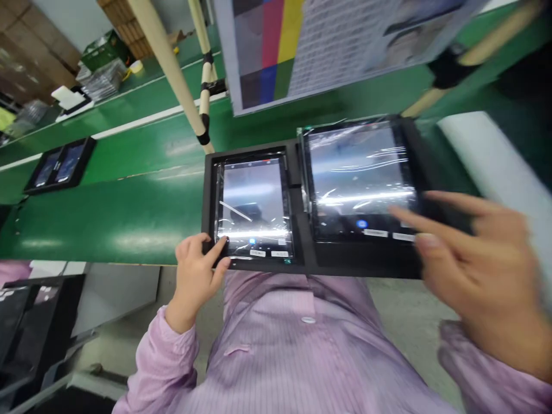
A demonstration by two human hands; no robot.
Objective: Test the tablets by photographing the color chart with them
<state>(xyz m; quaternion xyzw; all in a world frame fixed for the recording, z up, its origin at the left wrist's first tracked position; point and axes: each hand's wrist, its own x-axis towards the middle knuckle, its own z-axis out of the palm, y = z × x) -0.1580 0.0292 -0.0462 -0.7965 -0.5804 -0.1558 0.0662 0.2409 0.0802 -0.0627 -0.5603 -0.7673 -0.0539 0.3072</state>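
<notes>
We steady the black tray (302, 261) at the green belt's (107, 213) edge; left hand (196, 276) pinches the left tablet's (254, 204) corner, right hand (474, 259), fingers spread, taps the right tablet (357, 172). A blurred, hasty tap may miss.

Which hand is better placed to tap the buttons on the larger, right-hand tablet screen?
Right. The right hand hovers with fingers over the larger film-covered tablet, near its bottom buttons; the left hand grips the smaller tablet.
</notes>
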